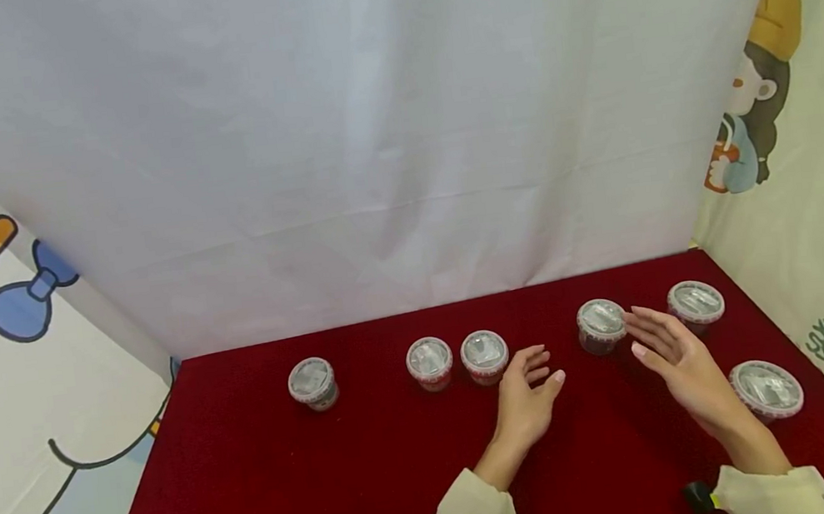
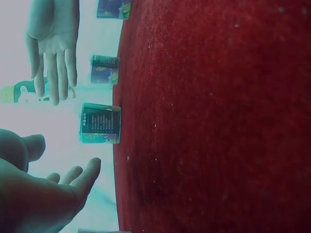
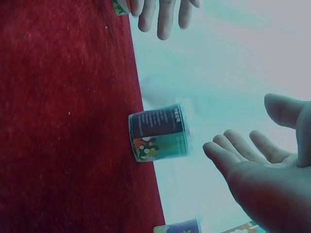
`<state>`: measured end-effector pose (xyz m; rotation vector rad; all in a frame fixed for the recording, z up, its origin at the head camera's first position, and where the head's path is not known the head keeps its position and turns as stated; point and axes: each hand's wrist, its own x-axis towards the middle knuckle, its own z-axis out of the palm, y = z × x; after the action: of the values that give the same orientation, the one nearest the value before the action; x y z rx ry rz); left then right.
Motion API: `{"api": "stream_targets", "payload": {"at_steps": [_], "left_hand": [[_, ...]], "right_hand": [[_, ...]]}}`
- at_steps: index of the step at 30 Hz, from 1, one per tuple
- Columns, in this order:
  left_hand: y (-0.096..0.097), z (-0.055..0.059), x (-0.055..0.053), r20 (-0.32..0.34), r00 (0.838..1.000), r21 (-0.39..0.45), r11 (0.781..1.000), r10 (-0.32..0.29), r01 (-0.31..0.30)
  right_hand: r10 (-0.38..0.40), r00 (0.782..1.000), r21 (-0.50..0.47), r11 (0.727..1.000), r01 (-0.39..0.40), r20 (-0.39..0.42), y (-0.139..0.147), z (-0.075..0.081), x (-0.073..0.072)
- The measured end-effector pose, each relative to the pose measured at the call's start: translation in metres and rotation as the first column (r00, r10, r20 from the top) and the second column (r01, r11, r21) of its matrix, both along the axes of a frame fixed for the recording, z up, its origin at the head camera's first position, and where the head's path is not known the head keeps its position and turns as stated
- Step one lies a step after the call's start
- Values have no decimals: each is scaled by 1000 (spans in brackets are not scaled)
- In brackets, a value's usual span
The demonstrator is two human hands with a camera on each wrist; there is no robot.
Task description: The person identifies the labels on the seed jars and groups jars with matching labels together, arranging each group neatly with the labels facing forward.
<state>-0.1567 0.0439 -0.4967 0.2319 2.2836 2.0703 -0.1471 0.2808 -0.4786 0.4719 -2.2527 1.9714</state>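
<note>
A round tub with a clear lid (image 1: 601, 327) stands upright near the back of the red cloth. My right hand (image 1: 683, 367) hovers just right of it, fingers extended, fingertips by its rim. In the right wrist view this tub (image 3: 158, 133) has a dark printed panel above a green band, and a gap shows between it and the right hand (image 3: 262, 170). My left hand (image 1: 527, 402) is held up with loosely bent fingers and an empty palm, close to another lidded tub (image 1: 484, 355). A similar tub (image 1: 430, 362) stands left of that one.
Farther left sits a tub (image 1: 313, 383). Two more, a back-right tub (image 1: 696, 301) and a wider-looking tub (image 1: 767, 389) beside my right forearm, stand near the right edge. A pale curtain (image 1: 373, 169) hangs behind the red cloth (image 1: 271, 490); printed sheets flank both sides.
</note>
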Motion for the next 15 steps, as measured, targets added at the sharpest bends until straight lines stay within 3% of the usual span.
{"api": "stream_targets", "payload": {"at_steps": [15], "left_hand": [[19, 0, -14, 7, 1000, -40, 999, -3, 3]], "right_hand": [[-144, 989, 40, 989, 143, 41, 8, -6, -6]]}}
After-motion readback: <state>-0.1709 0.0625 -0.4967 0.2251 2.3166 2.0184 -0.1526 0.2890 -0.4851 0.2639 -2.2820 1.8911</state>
